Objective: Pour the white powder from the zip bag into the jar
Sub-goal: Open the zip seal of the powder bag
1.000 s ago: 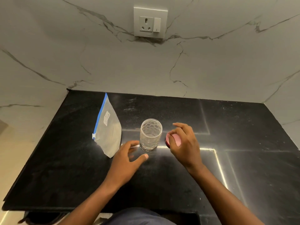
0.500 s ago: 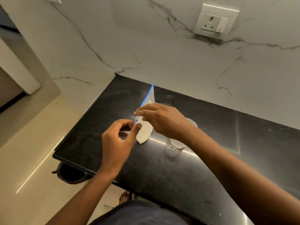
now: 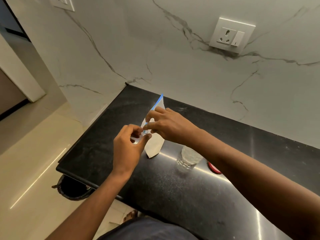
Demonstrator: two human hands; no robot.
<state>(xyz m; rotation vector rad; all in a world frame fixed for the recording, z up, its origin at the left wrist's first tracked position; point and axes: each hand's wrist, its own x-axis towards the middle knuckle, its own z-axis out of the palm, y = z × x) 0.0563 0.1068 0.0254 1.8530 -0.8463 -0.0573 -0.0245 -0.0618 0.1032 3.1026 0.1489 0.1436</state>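
A clear zip bag (image 3: 155,144) with white powder and a blue zip strip stands upright on the black counter (image 3: 173,187). My left hand (image 3: 129,148) pinches the near end of the zip strip between thumb and fingers. My right hand (image 3: 166,125) reaches across and pinches the strip just beside it. The empty glass jar (image 3: 187,157) stands to the right of the bag, partly hidden under my right forearm. Its red lid (image 3: 214,169) lies flat on the counter past the jar, mostly covered by the arm.
A marble wall with a socket plate (image 3: 231,35) rises behind the counter. The counter's left edge drops to a tiled floor, where a dark bin (image 3: 72,189) stands below the corner. My foot (image 3: 130,216) shows by the counter front.
My right hand left the red lid beside the jar and both hands went to the bag's zip strip. The camera swung left and tilted.
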